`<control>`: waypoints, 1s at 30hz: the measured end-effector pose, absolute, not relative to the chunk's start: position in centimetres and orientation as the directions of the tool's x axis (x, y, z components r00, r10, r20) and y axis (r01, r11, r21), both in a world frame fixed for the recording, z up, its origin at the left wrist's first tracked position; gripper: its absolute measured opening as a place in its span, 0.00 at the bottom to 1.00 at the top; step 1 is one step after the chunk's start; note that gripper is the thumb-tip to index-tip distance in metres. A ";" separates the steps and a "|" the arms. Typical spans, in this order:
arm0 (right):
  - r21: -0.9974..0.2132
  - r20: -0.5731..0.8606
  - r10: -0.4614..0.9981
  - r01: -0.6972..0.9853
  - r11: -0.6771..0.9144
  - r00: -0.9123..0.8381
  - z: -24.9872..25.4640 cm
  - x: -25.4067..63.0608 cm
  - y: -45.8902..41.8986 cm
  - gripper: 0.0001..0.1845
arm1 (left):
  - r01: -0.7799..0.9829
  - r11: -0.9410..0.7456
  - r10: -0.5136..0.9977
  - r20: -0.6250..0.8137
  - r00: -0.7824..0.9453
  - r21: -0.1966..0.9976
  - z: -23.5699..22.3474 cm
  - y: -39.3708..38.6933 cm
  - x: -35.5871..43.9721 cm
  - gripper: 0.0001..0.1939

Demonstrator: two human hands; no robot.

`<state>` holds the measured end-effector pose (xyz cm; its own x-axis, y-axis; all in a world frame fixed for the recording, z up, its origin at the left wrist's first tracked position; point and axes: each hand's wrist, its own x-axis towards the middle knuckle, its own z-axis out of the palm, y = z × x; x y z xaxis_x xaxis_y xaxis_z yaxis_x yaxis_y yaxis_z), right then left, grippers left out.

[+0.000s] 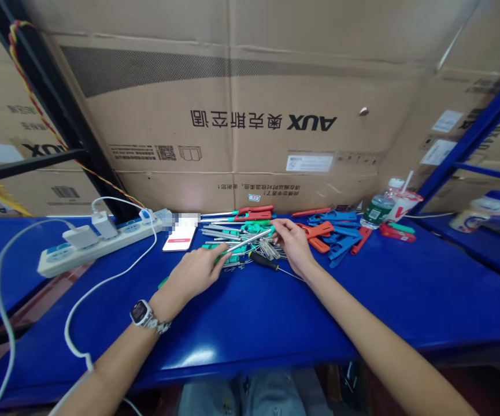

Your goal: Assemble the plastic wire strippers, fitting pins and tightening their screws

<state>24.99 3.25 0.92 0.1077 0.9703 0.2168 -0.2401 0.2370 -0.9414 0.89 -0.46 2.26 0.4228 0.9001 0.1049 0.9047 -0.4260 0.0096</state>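
A slim metal tube (252, 238) with a green end piece slants between my hands above a pile of parts. My left hand (200, 267) is closed on its lower left end. At the upper right, the fingers of my right hand (291, 240) pinch the green end. Underneath lie metal tubes and green plastic pieces (232, 258), partly hidden by the hands. A black and yellow screwdriver (263, 261) rests just in front of the pile, its shaft running beneath my right wrist. Behind are red-handled lighters (254, 215) with long metal stems.
Orange handle pieces (319, 234), blue handle pieces (340, 234), a water bottle (377, 209) and a red-and-white cup (406, 203) are to the right. A phone (180, 234) and a power strip (102, 242) with white cables occupy the left. Cardboard (232, 115) stands behind the blue table (250, 323).
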 end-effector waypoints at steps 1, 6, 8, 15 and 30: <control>-0.943 0.243 0.963 -0.202 0.263 0.116 0.8 24.9 3.2 0.23 | 0.901 -0.434 0.897 0.099 0.431 0.000 2.3 -0.4 0.8 0.23; -0.948 0.275 0.957 -0.141 0.286 0.095 0.6 24.6 3.3 0.28 | 0.889 -0.455 0.882 0.113 0.457 -0.048 2.4 -0.3 0.5 0.22; -0.953 0.227 0.971 -0.186 0.237 0.077 0.5 24.5 3.3 0.28 | 0.888 -0.455 0.881 0.111 0.460 -0.068 2.5 -0.3 0.4 0.22; -0.927 0.069 0.998 -0.371 0.061 -0.007 0.6 24.1 2.9 0.32 | 0.888 -0.452 0.883 0.095 0.459 -0.083 2.7 -0.6 0.6 0.21; -0.942 0.065 0.993 -0.335 0.027 -0.101 0.6 23.8 2.2 0.31 | 0.886 -0.460 0.876 0.138 0.463 -0.054 2.1 -1.0 1.5 0.21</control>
